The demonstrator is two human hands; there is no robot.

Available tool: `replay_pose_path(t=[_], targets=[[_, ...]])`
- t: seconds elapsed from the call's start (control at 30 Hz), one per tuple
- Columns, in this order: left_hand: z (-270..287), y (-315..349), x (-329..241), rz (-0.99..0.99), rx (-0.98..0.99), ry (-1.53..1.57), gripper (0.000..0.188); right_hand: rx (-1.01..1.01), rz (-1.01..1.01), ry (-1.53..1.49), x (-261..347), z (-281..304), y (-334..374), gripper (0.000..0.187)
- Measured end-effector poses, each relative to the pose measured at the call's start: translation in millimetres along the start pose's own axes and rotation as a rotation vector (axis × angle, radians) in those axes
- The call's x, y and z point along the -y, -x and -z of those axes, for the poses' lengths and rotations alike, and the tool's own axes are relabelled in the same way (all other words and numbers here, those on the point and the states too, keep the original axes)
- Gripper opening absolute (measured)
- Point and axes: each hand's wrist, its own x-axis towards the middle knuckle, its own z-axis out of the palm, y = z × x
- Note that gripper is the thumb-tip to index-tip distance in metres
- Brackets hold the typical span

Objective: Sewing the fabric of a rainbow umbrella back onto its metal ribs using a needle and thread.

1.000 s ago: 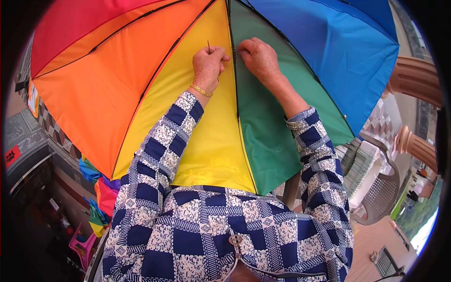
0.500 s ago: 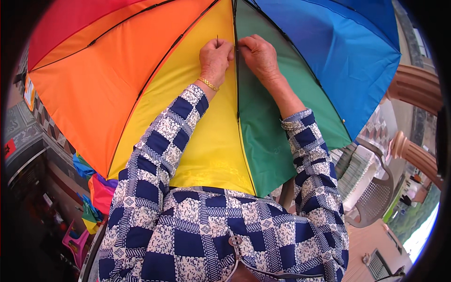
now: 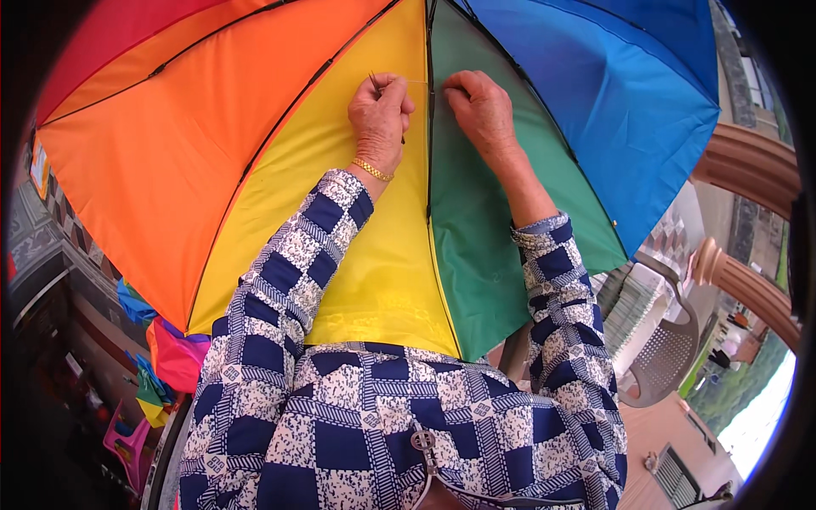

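Note:
A multicoloured umbrella (image 3: 374,280) is spread before me with its dark ribs showing. My left hand (image 3: 379,115) is closed over the yellow panel, left of the middle rib (image 3: 430,153). Out of its fist stick the thin tips of a small dark pointed tool (image 3: 374,83), whose other end shows below the fingers. A pale thread (image 3: 416,82) runs from this hand toward the rib. My right hand (image 3: 483,110) is pinched over the green panel, just right of the rib, apparently on the thread's other end; its fingertips are partly hidden.
At the right stand a grey plastic chair (image 3: 659,365) and brown turned columns (image 3: 748,170). More colourful folded cloth (image 3: 174,353) hangs at the lower left, above a pink plastic stool (image 3: 127,446). The umbrella's near edge rests against my checked shirt (image 3: 382,408).
My hands have moved apart, the left one leftward and the right one rightward. The thread between them now shows, and more of the dark tool sticks out of my left hand.

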Motion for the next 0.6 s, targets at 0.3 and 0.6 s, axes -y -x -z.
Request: replay_pose_path(t=[0.3, 0.6], targets=[[-10.7, 3.6, 5.6, -0.041, 0.035, -0.099, 0.008, -0.04, 0.024, -0.064, 3.9, -3.0, 0.9, 0.01], [-4.6, 3.6, 6.6, -0.044, -0.047, 0.019, 0.008, -0.067, 0.039, -0.131, -2.0, -6.4, 2.8, 0.02]])
